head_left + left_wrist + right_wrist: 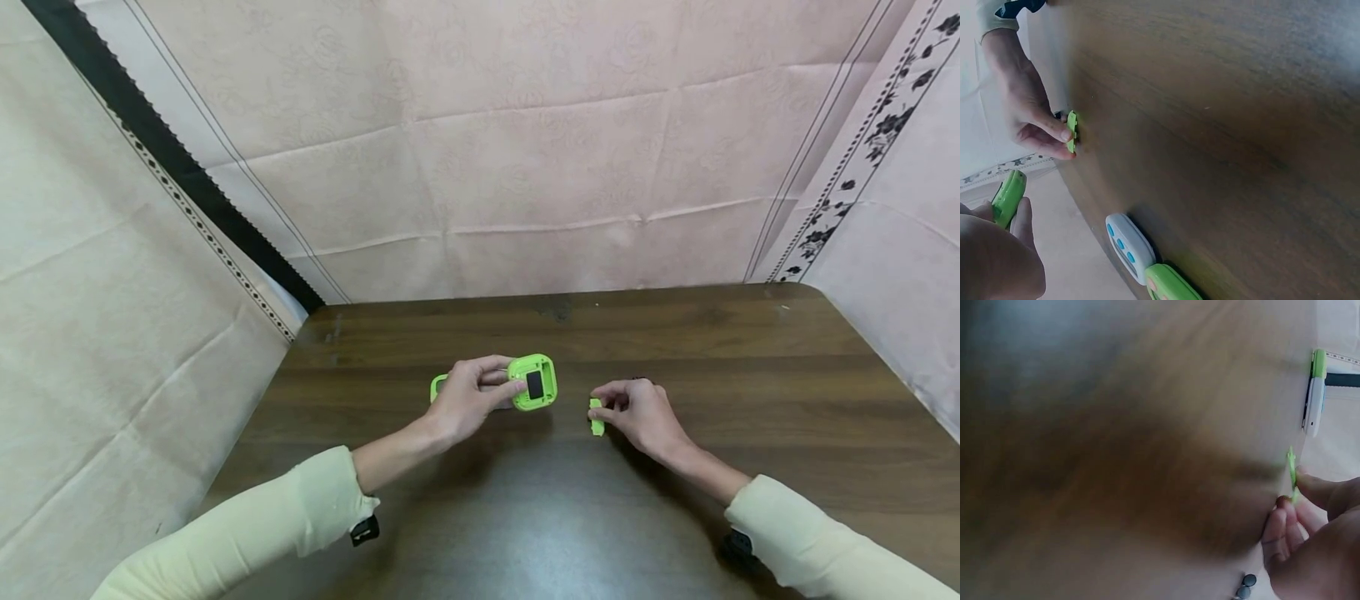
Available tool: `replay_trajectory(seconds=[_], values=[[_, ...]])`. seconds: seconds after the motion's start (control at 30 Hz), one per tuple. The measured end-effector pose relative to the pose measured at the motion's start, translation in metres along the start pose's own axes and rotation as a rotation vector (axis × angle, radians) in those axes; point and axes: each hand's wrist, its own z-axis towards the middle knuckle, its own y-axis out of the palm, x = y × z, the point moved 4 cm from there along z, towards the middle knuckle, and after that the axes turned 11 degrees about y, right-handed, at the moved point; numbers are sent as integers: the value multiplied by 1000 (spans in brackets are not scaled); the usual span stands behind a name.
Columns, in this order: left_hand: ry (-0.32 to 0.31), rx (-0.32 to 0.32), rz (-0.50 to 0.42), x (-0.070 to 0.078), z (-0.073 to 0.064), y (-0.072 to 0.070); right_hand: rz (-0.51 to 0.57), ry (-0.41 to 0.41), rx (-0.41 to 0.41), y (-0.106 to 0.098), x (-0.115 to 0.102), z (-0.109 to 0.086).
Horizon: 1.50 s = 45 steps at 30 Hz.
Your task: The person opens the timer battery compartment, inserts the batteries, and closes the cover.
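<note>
My left hand (467, 402) holds a small bright green electronic gadget (547, 382) with rounded corners and a dark rectangle on the face seen from above. In the left wrist view the same gadget (1010, 197) appears edge-on between thumb and fingers. To the right, my right hand (647, 415) pinches a narrow green plastic piece (597, 426), notched along one edge in the left wrist view, between thumb and fingertips. It is held apart from the gadget, close above the table.
A white gadget with blue buttons (1130, 248) and another green gadget (1171, 284) lie together on the brown wooden table (675, 333), partly hidden behind my left hand from above. Two small dark round pieces (1249, 580) are beyond my right hand. Pale cloth (525, 167) hangs behind the table.
</note>
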Motion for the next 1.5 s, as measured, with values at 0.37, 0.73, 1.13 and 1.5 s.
replay_trajectory(seconds=[0.37, 0.73, 1.13, 1.5], values=[[-19, -8, -6, 1, -2, 3, 63, 41, 74, -19, -6, 8], [-29, -22, 3, 1, -3, 4, 289, 140, 1, -72, 11, 23], [-39, -26, 4, 1, -6, 5, 243, 116, -252, -82, 61, 18], [-31, -38, 5, 0, -5, 8, -12, -15, -238, -81, 73, 11]])
